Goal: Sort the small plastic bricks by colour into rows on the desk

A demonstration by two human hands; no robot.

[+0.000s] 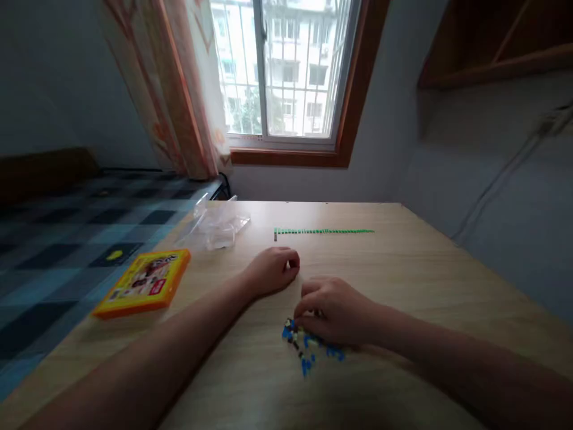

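A small heap of tiny blue, cream and dark pieces (308, 343), perhaps toy bricks, lies on the wooden table. My right hand (335, 307) is at the heap's upper edge with its fingers bent together in a pinch. Whatever is between those fingertips is hidden. Just beyond, to the left, my left hand (273, 269) rests on its side with thumb and fingers curled toward each other. I cannot make out anything in it. Farther back, a long thin row of small green pieces (324, 231) runs across the table, with a darker piece at its left end.
An orange-yellow box (145, 280) sits at the table's left edge. Behind it lies clear plastic packaging (219, 224). A bed with a checked cover (58, 239) adjoins on the left. The table (425, 286) meets walls at the back and right, below a window.
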